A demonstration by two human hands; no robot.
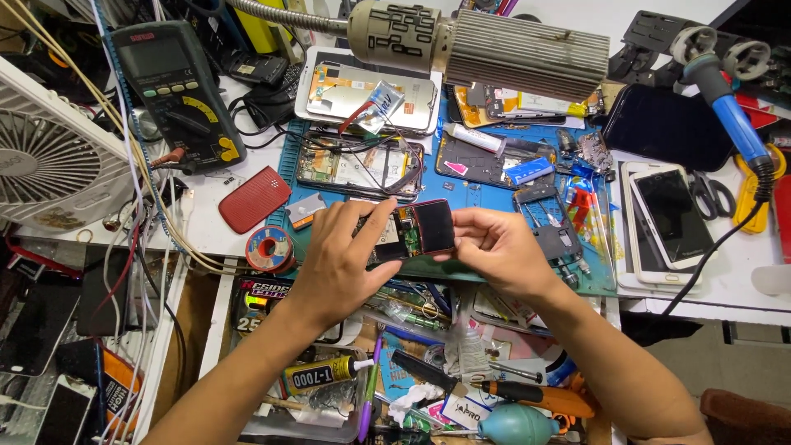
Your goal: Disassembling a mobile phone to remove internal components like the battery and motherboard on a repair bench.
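1. Both hands meet over the front edge of the table (741, 288): the left hand (342, 264) wraps its fingers and thumb around the left end of a small opened phone (412, 232), while the right hand (498, 251) pinches the phone's right edge between thumb and fingertips.
2. The opened phone is held just above a blue work mat (461, 194), its dark red-rimmed panel facing up and a circuit board showing on the left half.
3. On the mat behind it lie a stripped phone frame with loose wires (362, 165), another dismantled handset (482, 161) and what appear to be small parts, too small to tell apart.
4. A red phone back cover (254, 199) and a spool of solder wire (269, 249) sit just left of the mat; a dark multimeter (177, 91) stands farther back, beside a white fan (49, 152).
5. A ribbed grey lamp head (486, 45) hangs over the table.
6. To the right lie a white smartphone (667, 218) and a blue-handled soldering iron (729, 107).
7. An open drawer below holds a glue tube (321, 375) and an orange-handled screwdriver (531, 395).
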